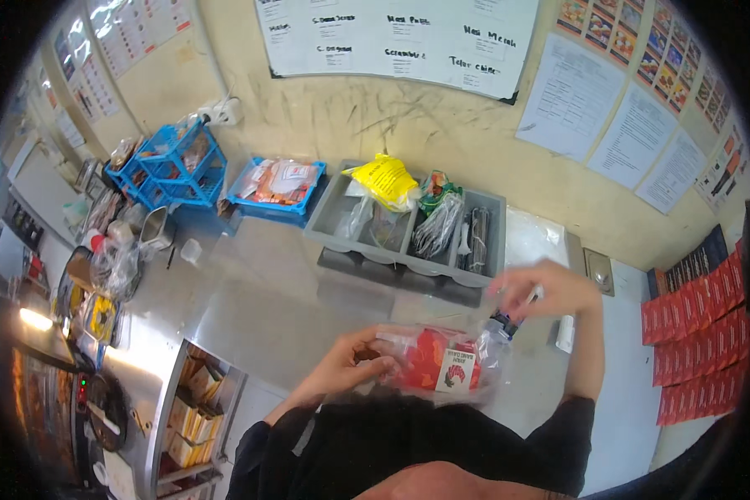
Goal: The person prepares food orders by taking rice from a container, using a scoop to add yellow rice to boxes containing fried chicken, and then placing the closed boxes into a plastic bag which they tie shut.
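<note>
A clear plastic bag point(406, 340) lies close to my body, with a red printed package point(431, 356) inside it. The package bears a white label with writing and a red drawing. My left hand point(359, 362) grips the bag at its left end, thumb and fingers pinching the plastic. At the bag's right end the film is gathered beside a small dark object point(505, 326) that I cannot identify. Just above that object is my right hand point(547, 290), blurred, its fingers bent. A small white thing point(537, 292) shows at its fingers; whether they hold it is unclear.
Behind the bag stands a grey compartment tray point(406, 256) with a yellow bag point(384, 181) and wrapped cutlery. Farther left are a blue tray point(278, 203) of packets and blue stacked baskets point(175, 162). Red folded boxes point(694, 344) are stacked at right, and a griddle point(44, 406) at left.
</note>
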`<state>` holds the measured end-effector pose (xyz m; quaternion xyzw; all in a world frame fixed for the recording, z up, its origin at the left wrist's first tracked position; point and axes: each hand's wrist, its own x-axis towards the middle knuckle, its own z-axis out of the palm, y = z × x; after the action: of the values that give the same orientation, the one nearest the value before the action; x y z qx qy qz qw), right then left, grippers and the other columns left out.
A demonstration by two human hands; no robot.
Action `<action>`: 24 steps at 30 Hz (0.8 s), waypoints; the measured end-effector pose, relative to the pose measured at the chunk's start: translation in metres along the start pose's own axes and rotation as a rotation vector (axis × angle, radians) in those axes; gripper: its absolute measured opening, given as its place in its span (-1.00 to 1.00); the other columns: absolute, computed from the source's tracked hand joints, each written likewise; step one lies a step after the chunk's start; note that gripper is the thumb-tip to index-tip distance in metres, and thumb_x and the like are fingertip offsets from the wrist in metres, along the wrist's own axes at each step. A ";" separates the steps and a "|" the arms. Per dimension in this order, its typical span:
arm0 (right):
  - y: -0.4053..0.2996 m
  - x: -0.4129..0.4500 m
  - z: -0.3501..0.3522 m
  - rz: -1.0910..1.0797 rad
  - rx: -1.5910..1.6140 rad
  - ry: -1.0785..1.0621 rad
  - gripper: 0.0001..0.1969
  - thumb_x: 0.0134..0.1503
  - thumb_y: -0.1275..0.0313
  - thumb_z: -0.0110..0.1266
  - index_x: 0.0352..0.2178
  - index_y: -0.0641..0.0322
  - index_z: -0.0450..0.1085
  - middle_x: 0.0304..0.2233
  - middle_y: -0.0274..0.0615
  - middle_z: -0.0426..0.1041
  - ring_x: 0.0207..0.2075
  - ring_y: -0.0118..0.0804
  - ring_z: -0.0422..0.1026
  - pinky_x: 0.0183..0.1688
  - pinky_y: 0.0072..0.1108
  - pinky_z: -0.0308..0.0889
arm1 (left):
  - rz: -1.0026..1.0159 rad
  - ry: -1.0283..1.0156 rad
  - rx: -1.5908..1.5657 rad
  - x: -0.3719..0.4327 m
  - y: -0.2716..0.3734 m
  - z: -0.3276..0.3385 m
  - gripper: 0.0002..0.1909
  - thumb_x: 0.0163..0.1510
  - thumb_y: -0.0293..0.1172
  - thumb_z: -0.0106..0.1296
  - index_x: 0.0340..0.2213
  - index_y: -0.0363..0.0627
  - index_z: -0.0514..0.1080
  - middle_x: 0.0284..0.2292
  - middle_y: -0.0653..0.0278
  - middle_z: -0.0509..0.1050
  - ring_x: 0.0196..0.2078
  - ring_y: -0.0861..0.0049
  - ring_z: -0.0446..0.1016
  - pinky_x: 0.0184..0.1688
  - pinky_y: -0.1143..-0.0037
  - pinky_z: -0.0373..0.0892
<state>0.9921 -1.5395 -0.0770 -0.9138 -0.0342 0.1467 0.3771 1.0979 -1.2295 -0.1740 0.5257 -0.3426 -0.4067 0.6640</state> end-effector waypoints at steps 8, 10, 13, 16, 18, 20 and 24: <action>0.172 0.246 0.003 -0.101 -0.565 0.761 -0.74 -0.06 0.31 0.04 -0.30 0.14 0.39 -0.40 -0.27 0.45 -0.27 -0.22 0.40 -0.25 -0.45 0.24 | 0.238 0.329 0.386 0.076 -0.008 -0.062 -0.77 0.08 -0.44 -0.12 -0.55 -0.36 0.38 -0.61 0.21 0.42 -0.56 0.61 0.38 -0.46 0.59 0.32; 0.201 0.284 0.013 -0.100 -0.863 1.018 -0.82 -0.07 0.32 0.05 -0.39 0.08 0.45 -0.42 -0.24 0.44 -0.20 -0.21 0.35 -0.10 -0.38 0.13 | 0.284 0.375 0.453 0.117 -0.029 -0.076 -0.82 0.05 -0.45 -0.09 -0.52 -0.34 0.39 -0.55 0.19 0.43 -0.49 0.55 0.40 -0.40 0.56 0.32; 0.224 0.305 0.016 -0.042 -0.853 1.013 -0.85 -0.08 0.28 0.06 -0.47 0.03 0.46 -0.45 -0.29 0.44 -0.18 -0.25 0.31 -0.09 -0.39 0.06 | 0.384 0.412 0.703 0.186 -0.059 -0.103 -0.89 -0.02 -0.48 -0.03 -0.44 -0.28 0.40 -0.42 0.14 0.43 -0.34 0.41 0.41 -0.28 0.50 0.30; 0.193 0.306 0.024 -0.099 -0.582 1.036 -0.87 -0.15 0.31 0.13 -0.59 0.11 0.44 -0.54 -0.31 0.44 -0.32 -0.23 0.34 -0.19 -0.39 0.13 | 0.427 0.483 0.980 0.252 -0.095 -0.136 -0.83 -0.13 -0.44 0.03 -0.39 -0.13 0.43 -0.19 0.15 0.36 -0.05 0.28 0.26 -0.10 0.39 0.22; 0.184 0.296 0.025 -0.051 -0.457 1.001 -0.84 -0.17 0.31 0.16 -0.65 0.16 0.41 -0.61 -0.30 0.43 -0.40 -0.22 0.36 -0.25 -0.43 0.18 | 0.494 0.559 1.108 0.299 -0.110 -0.133 -0.80 -0.15 -0.42 0.05 -0.38 -0.05 0.44 -0.14 0.19 0.33 0.03 0.25 0.17 -0.01 0.26 0.12; 0.183 0.291 0.023 -0.008 -0.062 0.887 -0.81 -0.14 0.33 0.18 -0.64 0.21 0.38 -0.66 -0.29 0.41 -0.52 -0.35 0.39 -0.39 -0.54 0.24 | 0.571 0.642 1.236 0.329 -0.123 -0.139 -0.77 -0.18 -0.39 0.06 -0.36 0.03 0.46 -0.09 0.23 0.30 0.11 0.22 0.08 0.07 0.13 0.02; 0.193 0.269 0.008 -0.139 0.522 0.744 -0.86 -0.02 0.39 0.11 -0.47 0.25 0.40 -0.53 -0.42 0.41 -0.48 -0.57 0.33 -0.39 -0.71 0.21 | 0.421 0.540 1.444 0.361 -0.133 -0.152 -0.71 -0.27 -0.39 0.09 -0.37 0.18 0.47 -0.08 0.33 0.27 0.14 0.18 -0.01 0.05 -0.17 -0.22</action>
<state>1.2375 -1.6252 -0.2827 -0.7744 0.0804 -0.2136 0.5901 1.3646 -1.5060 -0.3260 0.8304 -0.4407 0.1911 0.2824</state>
